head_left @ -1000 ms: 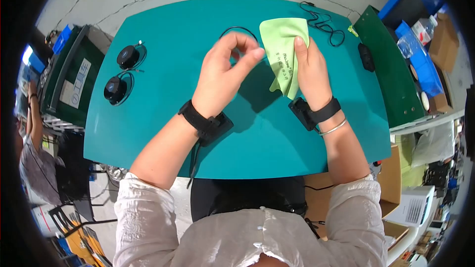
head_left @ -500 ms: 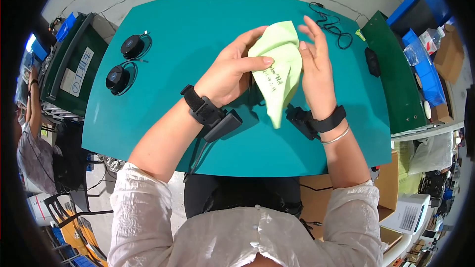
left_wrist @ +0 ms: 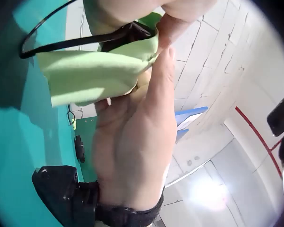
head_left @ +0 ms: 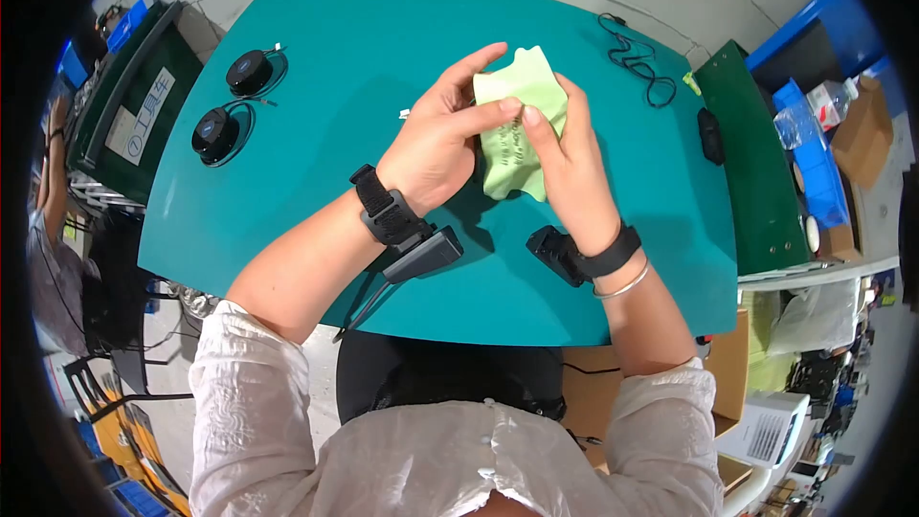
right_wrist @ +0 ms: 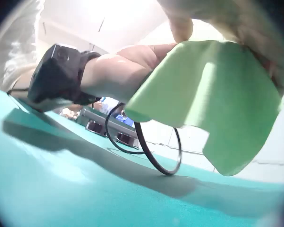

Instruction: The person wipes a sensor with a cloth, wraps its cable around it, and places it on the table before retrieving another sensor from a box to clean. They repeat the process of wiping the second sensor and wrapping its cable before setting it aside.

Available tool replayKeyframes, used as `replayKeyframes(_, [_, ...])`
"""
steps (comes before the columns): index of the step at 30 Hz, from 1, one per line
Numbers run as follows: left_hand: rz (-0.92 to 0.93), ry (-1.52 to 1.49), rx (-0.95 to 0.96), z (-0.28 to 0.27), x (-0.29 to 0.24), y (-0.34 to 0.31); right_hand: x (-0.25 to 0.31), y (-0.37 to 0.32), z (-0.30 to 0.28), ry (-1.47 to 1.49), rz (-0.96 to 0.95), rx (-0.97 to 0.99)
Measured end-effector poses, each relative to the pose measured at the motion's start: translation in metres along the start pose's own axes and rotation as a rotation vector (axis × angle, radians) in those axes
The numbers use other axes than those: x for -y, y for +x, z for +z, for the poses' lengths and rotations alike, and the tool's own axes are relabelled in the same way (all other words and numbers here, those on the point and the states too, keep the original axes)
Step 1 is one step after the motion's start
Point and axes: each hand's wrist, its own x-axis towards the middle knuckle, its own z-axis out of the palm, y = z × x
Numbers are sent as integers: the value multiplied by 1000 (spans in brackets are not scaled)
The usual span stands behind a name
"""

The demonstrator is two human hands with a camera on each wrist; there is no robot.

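Observation:
A light green cloth with dark printing is bunched between both hands above the teal table. My left hand pinches it, the thumb lying across its front. From the other side, my right hand grips the cloth with a bent thumb, both thumb tips nearly meeting. In the left wrist view a dark object sits in the cloth's fold, mostly hidden, with a black cable looping out. A small white connector shows just left of the left hand.
Two round black devices with coiled cables lie on the table's left. A black cable lies at the back right, with a small black item by the right edge. Green cabinets flank the table; the right one stands beside blue bins.
The left hand has come onto the cloth, and the right thumb now bends onto it beside the left thumb. The cloth is more bunched, its hanging corner gathered up.

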Motion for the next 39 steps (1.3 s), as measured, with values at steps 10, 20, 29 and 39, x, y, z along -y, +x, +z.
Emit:
replayKeyframes(10, [648, 1388, 202, -2, -18, 3, 7, 12, -21, -454, -166, -102])
replayKeyframes(20, [-198, 728, 192, -3, -18, 4, 7, 9, -18, -50, -22, -44])
replayKeyframes(29, [-156, -58, 86, -9, -5, 4, -1, 12, -11, -671, -514, -149])
replayKeyframes(39, [-131, 274, 131, 5, -13, -3, -2, 15, -20, -57, -203, -72])
